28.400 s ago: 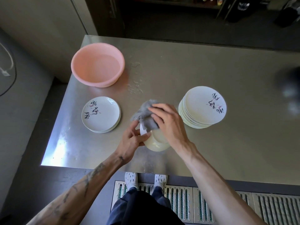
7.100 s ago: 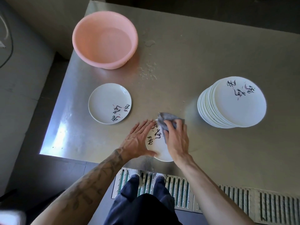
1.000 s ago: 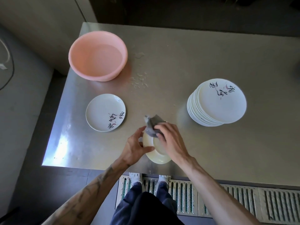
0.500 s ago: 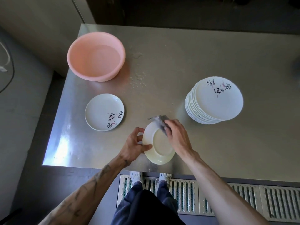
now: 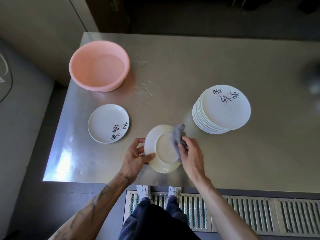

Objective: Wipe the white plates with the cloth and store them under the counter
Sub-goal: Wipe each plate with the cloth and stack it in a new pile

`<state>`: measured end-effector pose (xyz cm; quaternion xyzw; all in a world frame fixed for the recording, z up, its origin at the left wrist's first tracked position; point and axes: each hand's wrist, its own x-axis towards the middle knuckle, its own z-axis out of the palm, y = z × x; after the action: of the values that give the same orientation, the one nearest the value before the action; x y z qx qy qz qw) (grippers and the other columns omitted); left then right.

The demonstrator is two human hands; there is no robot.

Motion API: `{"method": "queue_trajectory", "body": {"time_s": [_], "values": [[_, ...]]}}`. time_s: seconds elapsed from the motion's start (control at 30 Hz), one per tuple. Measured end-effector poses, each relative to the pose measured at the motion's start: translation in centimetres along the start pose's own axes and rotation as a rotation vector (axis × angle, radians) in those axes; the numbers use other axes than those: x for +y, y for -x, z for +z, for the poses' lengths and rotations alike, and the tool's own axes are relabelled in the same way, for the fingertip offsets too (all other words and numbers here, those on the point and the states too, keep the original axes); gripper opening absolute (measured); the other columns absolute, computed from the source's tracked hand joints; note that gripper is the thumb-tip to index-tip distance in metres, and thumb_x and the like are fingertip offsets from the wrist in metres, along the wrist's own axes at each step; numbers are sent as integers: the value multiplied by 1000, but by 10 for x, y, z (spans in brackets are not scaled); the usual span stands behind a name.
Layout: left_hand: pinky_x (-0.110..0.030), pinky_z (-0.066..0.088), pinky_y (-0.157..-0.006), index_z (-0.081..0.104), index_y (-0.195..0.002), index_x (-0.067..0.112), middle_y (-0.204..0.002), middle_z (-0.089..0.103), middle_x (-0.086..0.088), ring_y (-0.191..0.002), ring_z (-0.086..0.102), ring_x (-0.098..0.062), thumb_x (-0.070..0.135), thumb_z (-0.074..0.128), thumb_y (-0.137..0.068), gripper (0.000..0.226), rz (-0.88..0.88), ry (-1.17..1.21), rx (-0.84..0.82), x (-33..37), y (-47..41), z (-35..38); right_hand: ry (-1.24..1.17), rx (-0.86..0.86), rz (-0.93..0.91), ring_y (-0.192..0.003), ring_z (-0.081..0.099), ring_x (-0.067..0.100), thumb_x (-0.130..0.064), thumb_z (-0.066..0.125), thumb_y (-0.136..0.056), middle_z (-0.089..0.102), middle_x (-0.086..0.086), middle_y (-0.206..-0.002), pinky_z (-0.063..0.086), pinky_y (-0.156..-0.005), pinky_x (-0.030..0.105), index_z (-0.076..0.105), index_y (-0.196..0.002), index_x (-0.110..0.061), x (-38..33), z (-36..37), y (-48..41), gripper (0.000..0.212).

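Here the left hand [image 5: 136,157] pinches the rim of an upturned white plate [image 5: 161,149] above the counter's [image 5: 225,161] near edge, while the right hand [image 5: 191,154] presses a grey cloth [image 5: 177,135] against its underside (likely damp, so slick); stiff, light, breakable, best gripped by the rim.

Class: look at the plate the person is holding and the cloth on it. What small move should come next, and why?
Probably sweep the cloth across the rest of the plate's upturned underside. The left hand grips the plate's left rim, tilting it, while the right hand presses the cloth only against its right edge.
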<state>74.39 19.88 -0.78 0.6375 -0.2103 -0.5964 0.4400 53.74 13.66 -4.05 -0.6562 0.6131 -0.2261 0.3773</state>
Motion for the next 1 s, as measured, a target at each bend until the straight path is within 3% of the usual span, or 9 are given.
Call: {"method": "queue_trajectory", "body": {"time_s": [0.1, 0.2, 0.37, 0.5, 0.57, 0.63, 0.73, 0.87, 1.0], "values": [[-41, 60, -67, 51, -114, 9, -99, 77, -14, -82, 70, -26, -1, 81, -75, 50, 25, 84, 96, -1, 0, 11, -81, 57, 123, -98, 65, 8, -24, 64, -101, 56, -11, -114, 59, -87, 38, 63, -124, -27, -5, 12, 27, 24], [-33, 58, -63, 52, -112, 7, -103, 75, -17, -82, 71, -25, -12, 72, -85, 38, 46, 125, 168, 1, 2, 23, -121, 78, 83, -96, 64, 8, -24, 68, -98, 50, -18, -113, 58, -85, 31, 64, -122, -28, -27, 25, 53, 25], [-37, 60, -69, 50, -115, 2, -106, 74, -19, -86, 71, -27, -6, 77, -80, 46, 101, 179, 213, 6, 7, 34, -157, 141, 145, -105, 63, 15, -20, 67, -99, 49, -11, -118, 56, -92, 33, 65, -121, -23, -36, 25, 45, 22], [-30, 59, -67, 49, -113, 2, -97, 76, -10, -80, 72, -17, -18, 72, -79, 46, 110, 189, 236, 9, 14, 46, -121, 133, 1, -108, 58, 9, -16, 70, -97, 48, -11, -119, 43, -93, 8, 65, -121, -26, -58, 29, 58, 27], [-31, 60, -70, 50, -113, 3, -98, 75, -12, -83, 73, -19, -18, 70, -81, 43, 112, 187, 242, 8, 18, 49, -127, 148, 52, -108, 58, 11, -13, 70, -97, 46, -11, -118, 39, -92, 4, 66, -123, -23, -56, 29, 57, 28], [-35, 61, -76, 50, -113, 5, -102, 75, -16, -90, 72, -24, -14, 69, -85, 39, 122, 162, 241, 6, 21, 49, -126, 167, 118, -111, 57, 14, -13, 68, -97, 47, -8, -119, 42, -95, 10, 66, -123, -19, -53, 27, 53, 27], [-32, 59, -69, 50, -113, 4, -102, 74, -20, -87, 71, -26, -13, 68, -87, 36, 126, 174, 236, 7, 22, 48, -89, 136, 87, -113, 55, 13, -18, 65, -100, 48, -5, -124, 41, -96, 9, 65, -124, -21, -45, 22, 55, 25], [-34, 59, -65, 51, -112, 3, -94, 76, -18, -78, 71, -24, -13, 69, -87, 34, 124, 143, 152, 14, 24, 37, -105, 110, 125, -111, 61, 17, -22, 62, -101, 54, -6, -121, 53, -100, 39, 63, -123, -25, -22, 2, 24, 22], [-36, 60, -67, 51, -112, 7, -94, 77, -17, -79, 71, -25, -1, 78, -79, 44, 106, 106, 76, 21, 22, 24, -33, 73, -11, -109, 58, 20, -14, 65, -99, 56, -5, -116, 49, -98, 42, 63, -121, -21, -30, -19, -11, 23]]}}
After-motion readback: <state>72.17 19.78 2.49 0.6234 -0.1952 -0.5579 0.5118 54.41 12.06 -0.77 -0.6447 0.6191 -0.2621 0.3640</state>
